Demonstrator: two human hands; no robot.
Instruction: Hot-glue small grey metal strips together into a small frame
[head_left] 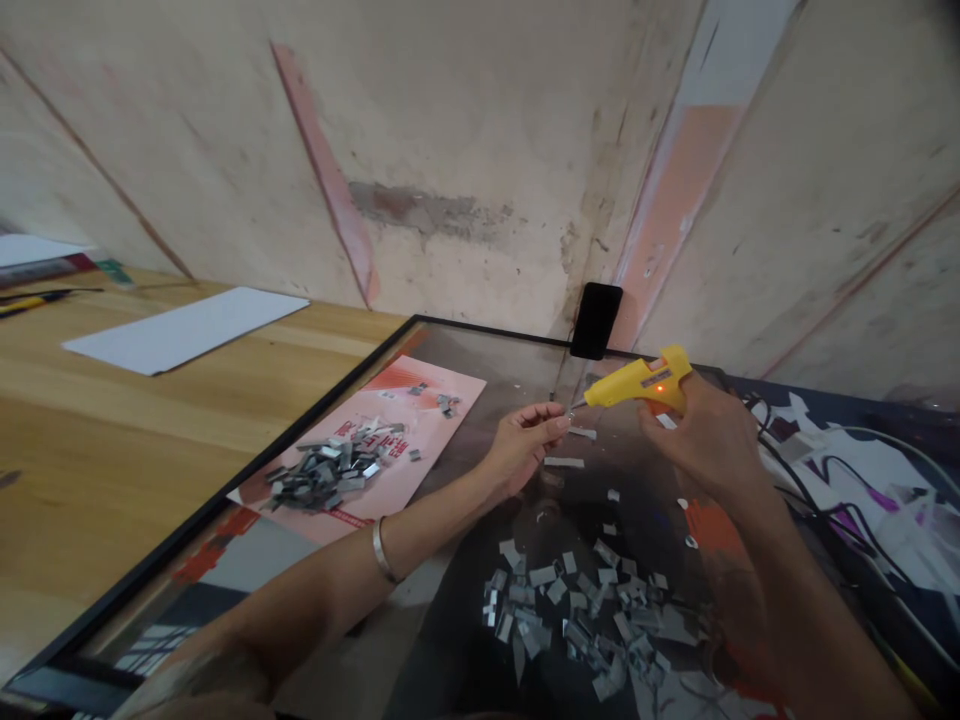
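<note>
My right hand (pixel 709 440) grips a yellow hot glue gun (pixel 641 381), its nozzle pointing left with a small orange light lit on its side. My left hand (pixel 529 440) is pinched on a tiny piece right at the nozzle tip; the piece is too small to name. Both hands hover above a dark glass sheet (pixel 480 350) with a black frame. Below the hands lie several small grey metal clips (pixel 577 610) scattered on the glass. A silver bracelet circles my left wrist.
A second heap of grey clips (pixel 330 472) rests on a pink printed sheet (pixel 431 400) at the left of the glass. A black phone (pixel 595 320) leans against the wall. White paper (pixel 184 327) lies on the wooden table (pixel 90 440). Cables (pixel 847 480) run at the right.
</note>
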